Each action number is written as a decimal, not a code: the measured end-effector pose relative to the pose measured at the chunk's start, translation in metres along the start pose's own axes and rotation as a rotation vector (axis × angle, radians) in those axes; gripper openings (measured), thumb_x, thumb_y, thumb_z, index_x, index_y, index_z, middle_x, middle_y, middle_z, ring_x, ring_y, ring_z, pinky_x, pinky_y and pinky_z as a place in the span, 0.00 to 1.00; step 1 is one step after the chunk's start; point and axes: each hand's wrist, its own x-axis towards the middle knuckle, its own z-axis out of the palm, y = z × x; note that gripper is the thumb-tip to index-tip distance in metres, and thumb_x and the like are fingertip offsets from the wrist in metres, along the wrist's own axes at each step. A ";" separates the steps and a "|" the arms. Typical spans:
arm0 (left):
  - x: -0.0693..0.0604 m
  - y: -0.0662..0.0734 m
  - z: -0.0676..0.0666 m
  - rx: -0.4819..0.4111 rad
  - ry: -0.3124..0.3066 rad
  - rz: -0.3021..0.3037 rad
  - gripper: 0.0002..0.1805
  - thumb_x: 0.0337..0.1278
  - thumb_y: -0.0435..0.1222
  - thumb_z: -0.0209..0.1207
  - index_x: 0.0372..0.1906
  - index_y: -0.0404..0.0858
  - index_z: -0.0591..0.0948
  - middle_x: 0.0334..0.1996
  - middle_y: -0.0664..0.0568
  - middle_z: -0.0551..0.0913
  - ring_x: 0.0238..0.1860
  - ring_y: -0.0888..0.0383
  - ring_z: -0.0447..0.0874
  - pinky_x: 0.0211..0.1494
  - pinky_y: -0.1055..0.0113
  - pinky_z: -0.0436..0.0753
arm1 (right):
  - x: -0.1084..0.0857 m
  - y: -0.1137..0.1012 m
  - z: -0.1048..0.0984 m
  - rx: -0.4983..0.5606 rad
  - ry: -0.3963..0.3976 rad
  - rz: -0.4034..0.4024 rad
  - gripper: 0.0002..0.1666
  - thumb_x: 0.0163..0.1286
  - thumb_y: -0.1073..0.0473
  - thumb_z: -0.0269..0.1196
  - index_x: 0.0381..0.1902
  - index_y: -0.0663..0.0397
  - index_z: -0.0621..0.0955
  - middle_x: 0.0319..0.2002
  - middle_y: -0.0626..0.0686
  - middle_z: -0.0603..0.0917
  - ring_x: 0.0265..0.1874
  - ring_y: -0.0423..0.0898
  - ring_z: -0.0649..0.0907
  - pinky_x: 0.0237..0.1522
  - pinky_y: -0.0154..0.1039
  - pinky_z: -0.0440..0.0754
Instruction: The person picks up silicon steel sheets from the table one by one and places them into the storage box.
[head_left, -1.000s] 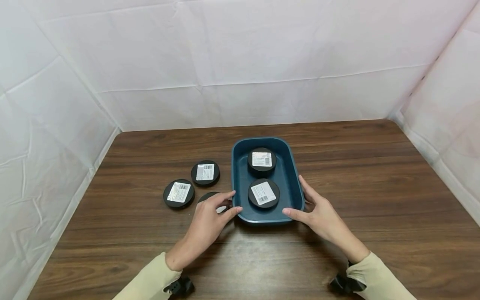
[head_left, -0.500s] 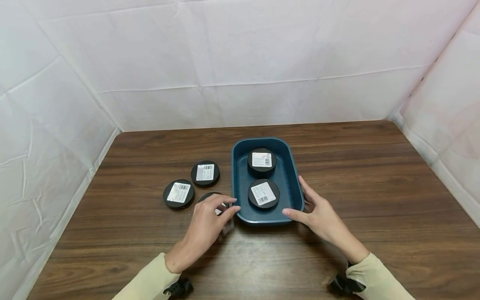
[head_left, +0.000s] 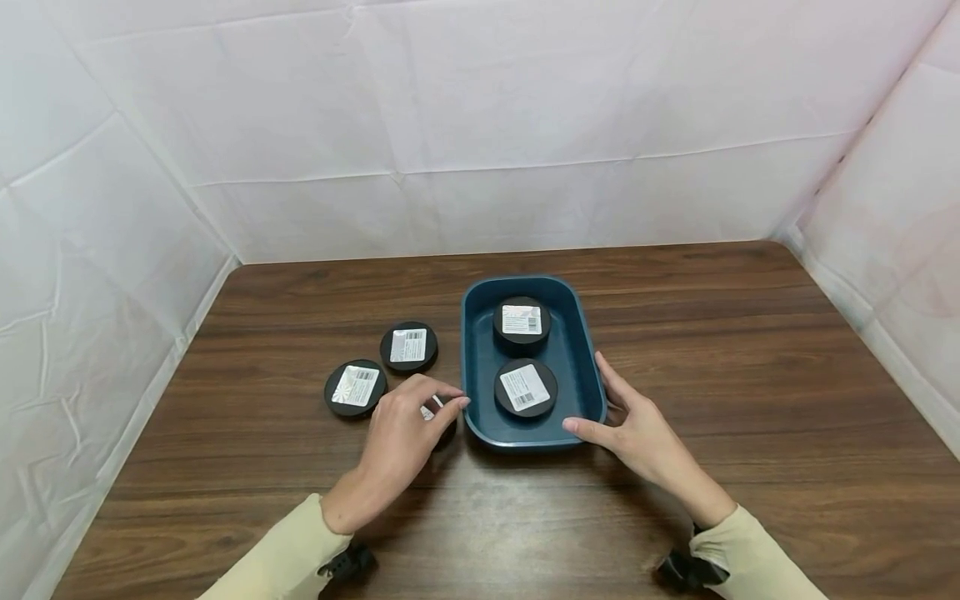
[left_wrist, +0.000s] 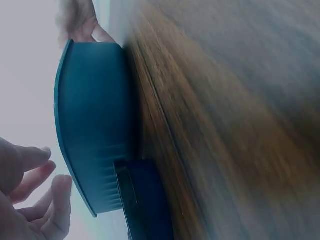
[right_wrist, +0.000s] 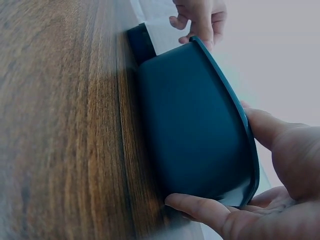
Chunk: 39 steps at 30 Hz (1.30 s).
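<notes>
A blue rectangular tray (head_left: 581, 379) stands on the table with two labelled places of round black containers: a thicker one or a stack (head_left: 522, 327) at the back and a single container (head_left: 525, 388) nearer. My right hand (head_left: 647, 437) grips the tray's near right corner, thumb on the rim and fingers along the outer wall. Beside the tray's near left corner, my left hand (head_left: 397, 433) hovers with loosely bent fingers and holds nothing. Below it, another black container (left_wrist: 145, 200) sits on the table, partly hidden by the hand in the head view.
Two more black containers with white labels, a left one (head_left: 356, 388) and a farther one (head_left: 408, 347), lie on the wooden table (head_left: 712, 333) left of the tray. White sheeting (head_left: 495, 125) encloses the back and sides.
My left hand has come away from the tray's near left corner and shifted slightly left, over the nearest loose container. The right hand and the tray have stayed put.
</notes>
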 end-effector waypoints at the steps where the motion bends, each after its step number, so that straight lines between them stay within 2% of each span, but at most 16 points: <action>1: 0.000 0.000 -0.001 0.008 0.000 0.003 0.05 0.54 0.37 0.72 0.35 0.42 0.90 0.31 0.51 0.87 0.28 0.61 0.83 0.28 0.72 0.77 | 0.000 0.000 0.000 0.003 0.000 0.000 0.60 0.65 0.46 0.71 0.82 0.43 0.46 0.75 0.67 0.64 0.69 0.63 0.74 0.61 0.54 0.80; 8: 0.002 -0.002 -0.004 0.063 -0.007 0.007 0.03 0.52 0.35 0.73 0.32 0.42 0.90 0.30 0.52 0.86 0.28 0.61 0.81 0.29 0.72 0.77 | -0.001 0.000 0.001 0.016 -0.006 0.005 0.61 0.65 0.47 0.71 0.82 0.43 0.46 0.75 0.67 0.63 0.69 0.64 0.74 0.61 0.54 0.81; 19: 0.009 -0.008 -0.012 0.137 -0.006 0.029 0.05 0.50 0.28 0.70 0.30 0.41 0.87 0.31 0.52 0.86 0.36 0.55 0.81 0.33 0.61 0.81 | -0.002 -0.003 0.000 0.002 -0.016 -0.007 0.61 0.65 0.47 0.71 0.82 0.44 0.46 0.76 0.66 0.62 0.70 0.64 0.73 0.62 0.55 0.79; 30: 0.016 -0.019 -0.020 0.157 -0.017 0.059 0.08 0.50 0.28 0.71 0.37 0.38 0.89 0.37 0.46 0.86 0.40 0.49 0.82 0.42 0.55 0.82 | -0.002 -0.002 0.001 0.028 -0.019 -0.008 0.60 0.65 0.49 0.71 0.82 0.45 0.46 0.76 0.67 0.61 0.69 0.64 0.73 0.62 0.53 0.80; 39: 0.020 -0.024 -0.023 0.171 0.021 0.093 0.12 0.49 0.30 0.73 0.42 0.37 0.88 0.39 0.44 0.86 0.41 0.46 0.81 0.43 0.53 0.80 | -0.002 -0.002 0.001 0.022 -0.016 0.005 0.61 0.65 0.48 0.71 0.82 0.45 0.46 0.76 0.67 0.61 0.70 0.64 0.72 0.64 0.56 0.78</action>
